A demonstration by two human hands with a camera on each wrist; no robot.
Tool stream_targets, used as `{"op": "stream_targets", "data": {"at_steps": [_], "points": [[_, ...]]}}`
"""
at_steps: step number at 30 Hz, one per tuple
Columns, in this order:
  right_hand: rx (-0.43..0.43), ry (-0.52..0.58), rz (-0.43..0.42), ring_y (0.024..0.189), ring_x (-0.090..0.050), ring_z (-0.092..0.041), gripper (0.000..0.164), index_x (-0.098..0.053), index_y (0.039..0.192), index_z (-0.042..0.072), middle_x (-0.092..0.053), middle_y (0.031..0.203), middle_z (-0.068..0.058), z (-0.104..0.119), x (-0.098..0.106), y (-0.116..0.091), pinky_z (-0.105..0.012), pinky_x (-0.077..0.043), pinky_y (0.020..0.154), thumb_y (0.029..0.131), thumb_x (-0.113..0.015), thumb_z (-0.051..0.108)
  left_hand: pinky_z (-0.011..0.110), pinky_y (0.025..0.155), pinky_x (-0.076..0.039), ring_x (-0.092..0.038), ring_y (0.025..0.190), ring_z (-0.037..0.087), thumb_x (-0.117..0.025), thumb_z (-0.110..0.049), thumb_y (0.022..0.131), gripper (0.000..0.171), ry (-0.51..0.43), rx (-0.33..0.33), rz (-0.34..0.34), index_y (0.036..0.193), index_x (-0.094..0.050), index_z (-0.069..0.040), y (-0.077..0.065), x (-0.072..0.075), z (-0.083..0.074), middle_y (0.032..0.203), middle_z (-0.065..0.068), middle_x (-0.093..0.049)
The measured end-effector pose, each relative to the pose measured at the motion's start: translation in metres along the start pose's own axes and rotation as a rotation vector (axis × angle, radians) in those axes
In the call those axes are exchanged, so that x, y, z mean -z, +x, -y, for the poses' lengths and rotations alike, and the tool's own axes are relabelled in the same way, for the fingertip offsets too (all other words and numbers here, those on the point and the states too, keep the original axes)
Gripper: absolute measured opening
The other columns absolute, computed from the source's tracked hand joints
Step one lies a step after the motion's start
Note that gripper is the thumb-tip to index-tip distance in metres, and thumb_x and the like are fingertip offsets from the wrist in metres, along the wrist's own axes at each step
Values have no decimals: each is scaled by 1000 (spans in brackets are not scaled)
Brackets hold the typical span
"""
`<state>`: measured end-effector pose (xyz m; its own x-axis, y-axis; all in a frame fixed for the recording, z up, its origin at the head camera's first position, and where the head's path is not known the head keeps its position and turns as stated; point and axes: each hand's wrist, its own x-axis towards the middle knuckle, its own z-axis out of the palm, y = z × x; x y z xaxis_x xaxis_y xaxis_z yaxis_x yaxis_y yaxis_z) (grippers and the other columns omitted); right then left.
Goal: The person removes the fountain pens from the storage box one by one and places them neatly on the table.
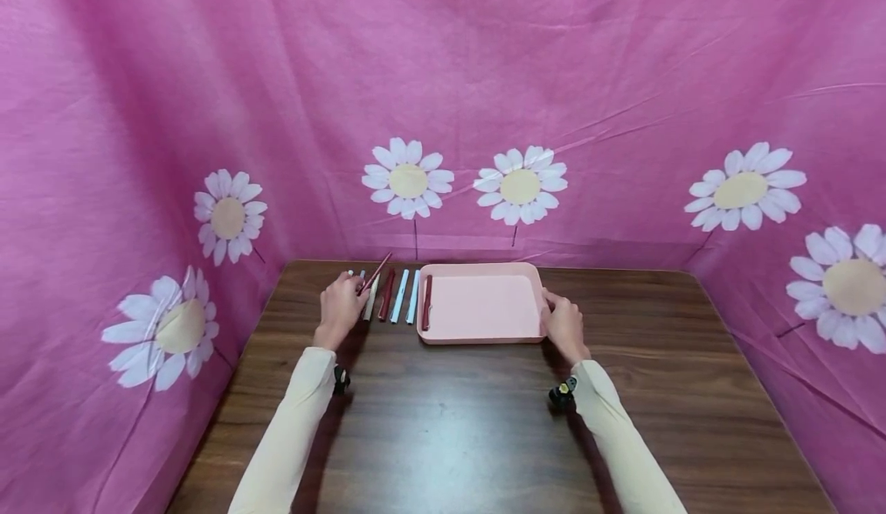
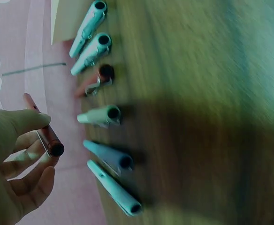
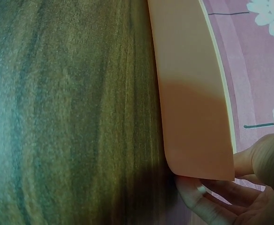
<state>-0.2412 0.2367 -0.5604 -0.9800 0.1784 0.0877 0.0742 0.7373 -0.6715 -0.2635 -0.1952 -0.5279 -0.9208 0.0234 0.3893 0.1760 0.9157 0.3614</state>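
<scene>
My left hand (image 1: 339, 306) pinches a dark red pen (image 2: 52, 139) between thumb and fingertips, holding it tilted above a row of pens at the table's back left. That row has a pale greenish-white pen (image 1: 371, 300), another dark red pen (image 1: 386, 295) and several bluish ones, such as the light blue pen (image 1: 399, 296). Beside the row lies a shallow pink tray (image 1: 484, 338), with one dark red pen (image 1: 427, 303) along its left inner side. At the tray's right edge, my right hand (image 1: 566, 325) grips the rim, thumb at the top and fingers against the outer wall.
The dark wooden table (image 1: 443, 422) ends at a pink curtain (image 1: 457, 75) printed with white daisies, which hangs behind it and along both sides. A small black device (image 1: 562, 392) sits at the right wrist, and a similar one (image 1: 341, 380) at the left.
</scene>
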Motion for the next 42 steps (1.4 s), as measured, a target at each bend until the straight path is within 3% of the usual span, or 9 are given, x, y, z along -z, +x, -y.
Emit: {"op": "stream_targets", "data": {"at_steps": [12, 24, 32, 42], "points": [[6, 3, 0, 91, -63, -44, 46, -60, 144, 2, -62, 137, -28, -2, 1, 0, -60, -52, 82, 99, -56, 3, 66, 72, -51, -67, 87, 59, -75, -14, 91, 20, 2, 205, 11, 100, -74, 4, -16, 14, 45, 96, 26, -67], [18, -26, -42, 103, -67, -55, 44, -63, 142, 4, -63, 133, -30, -1, 0, -2, -65, -51, 86, 98, -57, 4, 68, 75, -51, -66, 91, 60, -69, -13, 94, 19, 23, 294, 98, 89, -69, 5, -24, 15, 77, 96, 30, -65], [0, -24, -25, 105, -67, -53, 45, -61, 144, 5, -61, 138, -29, 0, 0, -2, -64, -51, 86, 99, -55, 5, 68, 79, -52, -67, 95, 59, -70, -11, 94, 16, 20, 341, 164, 92, -70, 4, -28, 13, 86, 100, 33, -69], [1, -23, -15, 94, -65, -49, 47, -60, 145, 3, -65, 131, -31, -1, 1, -4, -62, -52, 83, 99, -54, 3, 66, 81, -51, -67, 99, 56, -65, -17, 100, 21, -2, 368, 197, 96, -69, 4, -29, 13, 85, 103, 30, -71]]}}
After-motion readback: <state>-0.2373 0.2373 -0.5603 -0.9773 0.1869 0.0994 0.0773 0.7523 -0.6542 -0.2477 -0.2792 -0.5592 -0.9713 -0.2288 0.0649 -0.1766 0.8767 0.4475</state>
